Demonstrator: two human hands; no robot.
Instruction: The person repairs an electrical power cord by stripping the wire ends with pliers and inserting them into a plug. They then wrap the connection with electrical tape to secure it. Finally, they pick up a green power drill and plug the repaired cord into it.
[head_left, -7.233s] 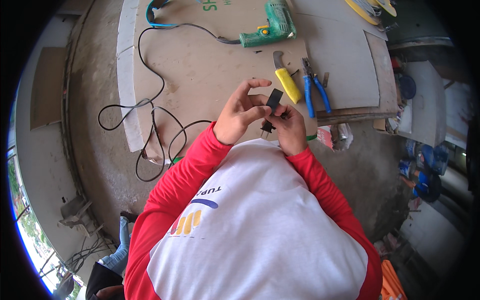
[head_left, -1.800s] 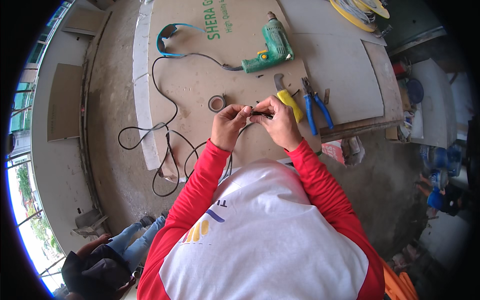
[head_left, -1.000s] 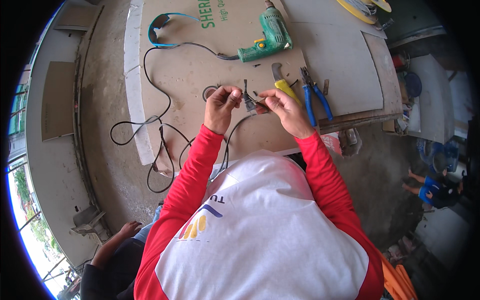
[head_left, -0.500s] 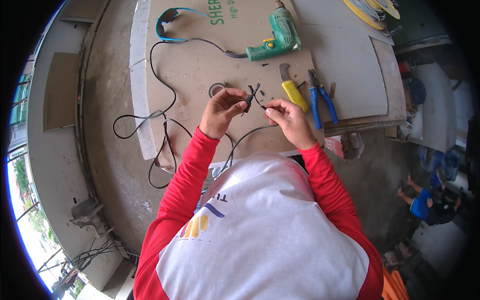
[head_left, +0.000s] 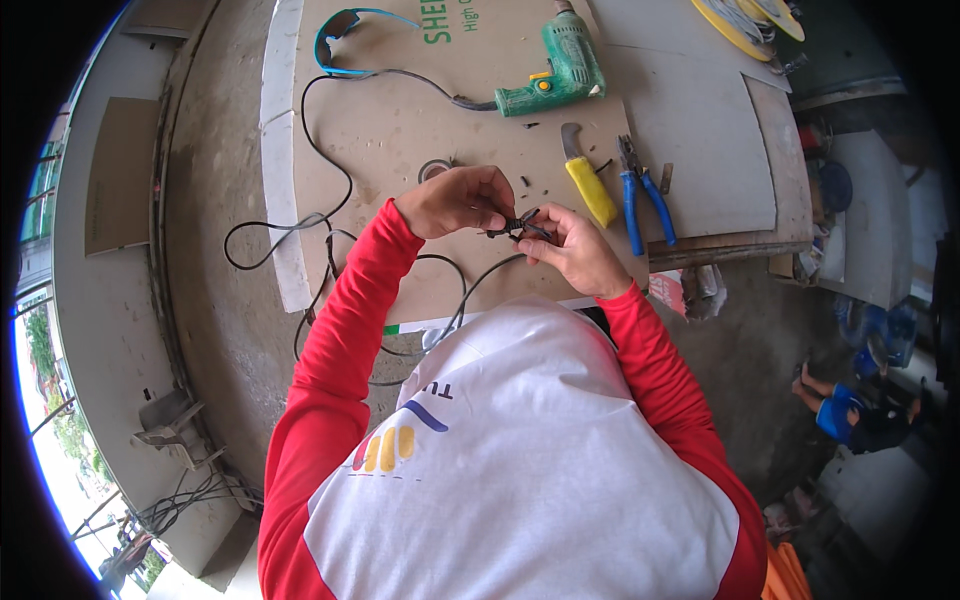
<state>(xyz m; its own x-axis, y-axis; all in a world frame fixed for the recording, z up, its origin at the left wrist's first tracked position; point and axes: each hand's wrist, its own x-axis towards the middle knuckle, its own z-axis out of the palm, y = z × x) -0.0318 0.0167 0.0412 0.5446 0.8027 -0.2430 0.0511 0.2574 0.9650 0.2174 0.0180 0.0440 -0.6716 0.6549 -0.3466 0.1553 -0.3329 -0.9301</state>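
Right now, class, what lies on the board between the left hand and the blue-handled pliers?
In the head view, small dark scraps and the yellow-handled knife lie between the left hand and the blue-handled pliers.

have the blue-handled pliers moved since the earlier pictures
No. Against the edge of the brown sheet, the pliers lie where they did; it is the camera view that shifted.

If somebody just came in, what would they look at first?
Probably the big green drill, far up on the brown board. Then maybe the yellow-handled knife and blue-handled pliers, side by side below it. In the middle, the left hand and right hand, in bright red sleeves, hold small black parts.
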